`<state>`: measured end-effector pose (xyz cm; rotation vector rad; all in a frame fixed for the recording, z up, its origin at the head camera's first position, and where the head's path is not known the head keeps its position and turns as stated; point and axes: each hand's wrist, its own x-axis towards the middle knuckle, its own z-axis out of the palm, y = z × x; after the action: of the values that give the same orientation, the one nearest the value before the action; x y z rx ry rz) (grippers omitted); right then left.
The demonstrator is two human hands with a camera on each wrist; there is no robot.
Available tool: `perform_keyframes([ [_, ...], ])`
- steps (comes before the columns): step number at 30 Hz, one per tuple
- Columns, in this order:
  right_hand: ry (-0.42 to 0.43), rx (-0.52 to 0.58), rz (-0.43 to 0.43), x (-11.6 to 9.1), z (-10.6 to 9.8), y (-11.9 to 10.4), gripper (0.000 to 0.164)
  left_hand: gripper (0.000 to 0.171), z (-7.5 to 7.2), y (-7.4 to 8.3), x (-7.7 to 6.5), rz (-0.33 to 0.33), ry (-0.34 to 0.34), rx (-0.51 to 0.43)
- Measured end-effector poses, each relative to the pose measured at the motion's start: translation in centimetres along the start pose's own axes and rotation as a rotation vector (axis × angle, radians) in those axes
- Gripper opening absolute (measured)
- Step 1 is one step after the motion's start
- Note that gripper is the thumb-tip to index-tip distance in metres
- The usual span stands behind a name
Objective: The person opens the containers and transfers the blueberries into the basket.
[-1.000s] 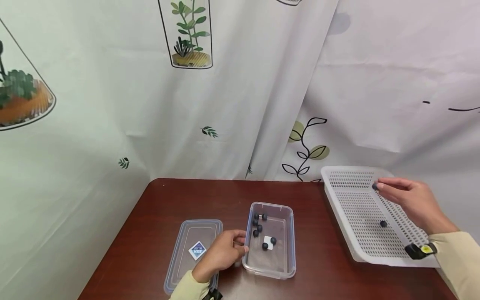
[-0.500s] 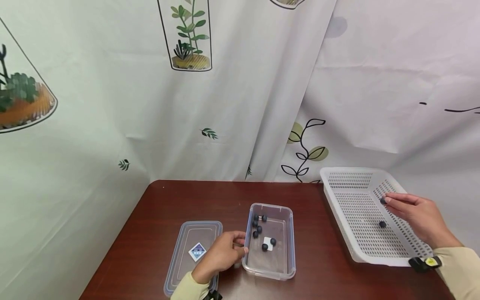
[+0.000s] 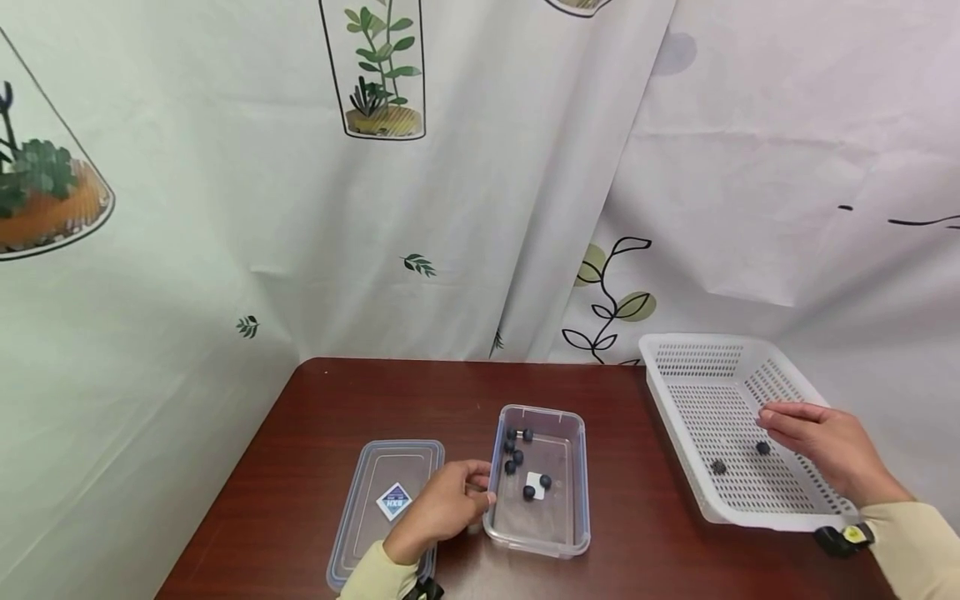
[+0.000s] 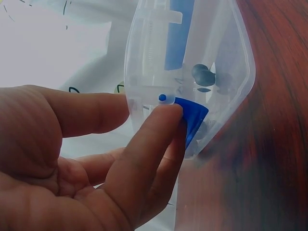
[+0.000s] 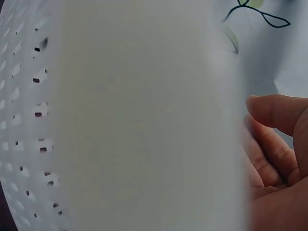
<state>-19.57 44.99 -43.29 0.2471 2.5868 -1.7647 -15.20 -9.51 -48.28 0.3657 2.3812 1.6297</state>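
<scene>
My left hand (image 3: 450,502) holds the near left wall of a clear plastic food container (image 3: 551,533); in the left wrist view its thumb is at the rim and a fingertip lies on a blue clip (image 4: 193,118). Several dark blueberries (image 3: 517,457) lie inside, mostly along the left side. My right hand (image 3: 828,446) is over a white perforated basket (image 3: 678,442), fingertips close together, with no berry visible between them. Two blueberries are in the basket, one berry (image 3: 762,448) below the fingers and a blurred berry (image 3: 718,467) near the left wall.
A clear lid (image 3: 352,517) with a diamond-shaped label lies left of the container, partly under the left forearm. The brown table (image 3: 420,400) ends at a patterned curtain (image 3: 450,208). The basket wall fills much of the right wrist view.
The right hand has lowered over the basket and let go of a blueberry, now near the basket's left wall. The left hand and container stay put.
</scene>
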Motion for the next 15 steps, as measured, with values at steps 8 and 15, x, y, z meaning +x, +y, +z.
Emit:
perform_keyframes([
  [8, -0.013, 0.023, -0.11, -0.5, 1.4, -1.6, 0.014, 0.043, 0.1, 0.1, 0.1, -0.002, -0.004, 0.004],
  [15, -0.021, -0.146, -0.185, -1.0, 5.2, -5.1, 0.036, 0.045, 0.1, 0.1, 0.1, -0.012, -0.006, -0.003],
])
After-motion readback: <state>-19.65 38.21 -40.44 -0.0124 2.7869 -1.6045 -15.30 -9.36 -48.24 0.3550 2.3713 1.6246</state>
